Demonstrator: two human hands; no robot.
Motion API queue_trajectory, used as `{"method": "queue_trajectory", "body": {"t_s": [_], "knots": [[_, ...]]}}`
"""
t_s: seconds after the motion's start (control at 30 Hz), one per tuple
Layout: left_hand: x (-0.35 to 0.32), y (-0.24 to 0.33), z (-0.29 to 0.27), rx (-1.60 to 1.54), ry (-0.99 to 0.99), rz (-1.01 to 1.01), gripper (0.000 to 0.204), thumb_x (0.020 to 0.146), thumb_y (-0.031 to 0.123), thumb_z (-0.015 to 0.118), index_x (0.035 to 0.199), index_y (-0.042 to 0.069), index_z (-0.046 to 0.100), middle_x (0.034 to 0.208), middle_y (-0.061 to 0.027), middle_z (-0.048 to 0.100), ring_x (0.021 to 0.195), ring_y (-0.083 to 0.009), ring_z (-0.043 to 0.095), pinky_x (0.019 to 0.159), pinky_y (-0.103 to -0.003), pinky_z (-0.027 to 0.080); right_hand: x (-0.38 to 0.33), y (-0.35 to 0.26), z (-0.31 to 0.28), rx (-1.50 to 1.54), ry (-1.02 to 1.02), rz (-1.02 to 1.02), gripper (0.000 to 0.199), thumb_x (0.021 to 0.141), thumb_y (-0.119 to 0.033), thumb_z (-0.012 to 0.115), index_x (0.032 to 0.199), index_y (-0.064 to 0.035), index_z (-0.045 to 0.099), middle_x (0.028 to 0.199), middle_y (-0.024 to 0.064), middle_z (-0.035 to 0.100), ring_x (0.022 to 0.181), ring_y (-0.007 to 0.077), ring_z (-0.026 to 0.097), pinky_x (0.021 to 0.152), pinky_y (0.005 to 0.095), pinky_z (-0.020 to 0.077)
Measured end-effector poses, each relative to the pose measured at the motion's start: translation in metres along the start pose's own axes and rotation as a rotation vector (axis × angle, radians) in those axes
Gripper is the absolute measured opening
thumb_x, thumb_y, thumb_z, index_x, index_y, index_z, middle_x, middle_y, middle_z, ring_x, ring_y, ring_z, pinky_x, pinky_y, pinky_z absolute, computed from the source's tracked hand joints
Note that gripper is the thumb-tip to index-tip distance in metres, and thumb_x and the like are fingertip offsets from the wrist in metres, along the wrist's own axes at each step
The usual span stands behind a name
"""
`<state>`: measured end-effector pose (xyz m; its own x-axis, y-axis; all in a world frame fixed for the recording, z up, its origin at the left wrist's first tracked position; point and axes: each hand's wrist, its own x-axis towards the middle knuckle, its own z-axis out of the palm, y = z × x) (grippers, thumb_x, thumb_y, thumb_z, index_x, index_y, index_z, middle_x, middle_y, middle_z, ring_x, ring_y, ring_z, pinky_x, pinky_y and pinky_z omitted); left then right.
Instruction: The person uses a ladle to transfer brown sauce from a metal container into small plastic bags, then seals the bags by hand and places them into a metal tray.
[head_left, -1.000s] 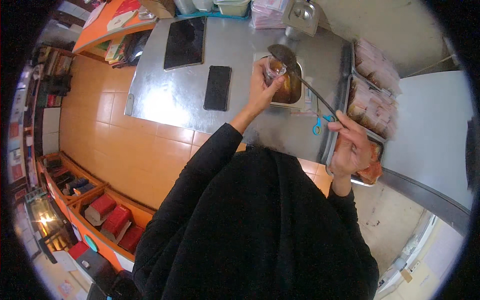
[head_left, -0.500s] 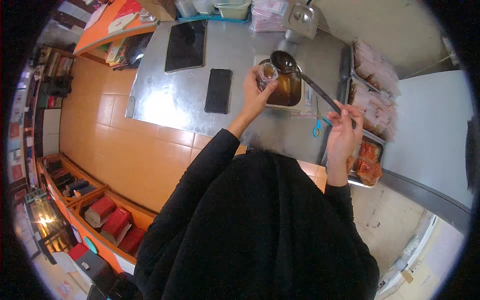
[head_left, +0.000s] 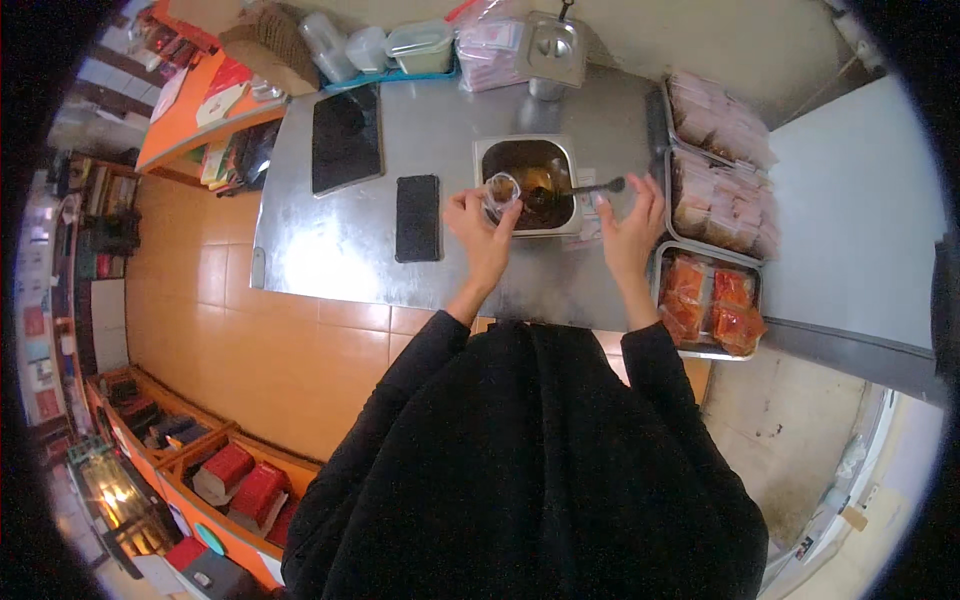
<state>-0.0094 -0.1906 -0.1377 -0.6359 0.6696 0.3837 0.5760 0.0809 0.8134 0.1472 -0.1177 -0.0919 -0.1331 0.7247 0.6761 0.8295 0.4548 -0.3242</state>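
My left hand (head_left: 480, 232) is closed around a small clear plastic cup (head_left: 501, 188), held over the left side of a rectangular metal pan (head_left: 530, 140). Dark brown liquid (head_left: 515, 160) fills part of the pan. I cannot make out how much the cup holds. A dark ladle (head_left: 598, 187) rests with its bowl in the liquid and its handle across the pan's right rim. My right hand (head_left: 630, 232) is just beside the handle's end, fingers apart and holding nothing.
Left of the pan lie a black phone (head_left: 417, 218) and a tablet (head_left: 347, 138) on the steel table (head_left: 300, 225). Trays on the right hold wrapped packets (head_left: 715, 205) and red-orange bags (head_left: 685, 295). Behind are a lidded metal container (head_left: 553, 48) and plastic tubs (head_left: 420, 48).
The ladle has gone from above the pan down into the liquid, and my right hand has let go of it. My left hand still holds the cup, slightly lower and further left.
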Motion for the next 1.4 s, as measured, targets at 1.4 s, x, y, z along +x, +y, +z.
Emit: {"method": "queue_trajectory", "body": {"t_s": [1.4], "knots": [[-0.01, 0.049, -0.013, -0.268, -0.593, -0.084, 0.05, 0.059, 0.0, 0.063, 0.103, 0.005, 0.041, 0.082, -0.0064, 0.056, 0.067, -0.0162, 0.055, 0.058, -0.029, 0.044, -0.012, 0.007, -0.024, 0.393, -0.792, 0.243, 0.011, 0.057, -0.006, 0.06, 0.058, -0.0027, 0.049, 0.054, 0.013, 0.054, 0.047, 0.0249, 0.054, 0.044, 0.0309, 0.0423]]}}
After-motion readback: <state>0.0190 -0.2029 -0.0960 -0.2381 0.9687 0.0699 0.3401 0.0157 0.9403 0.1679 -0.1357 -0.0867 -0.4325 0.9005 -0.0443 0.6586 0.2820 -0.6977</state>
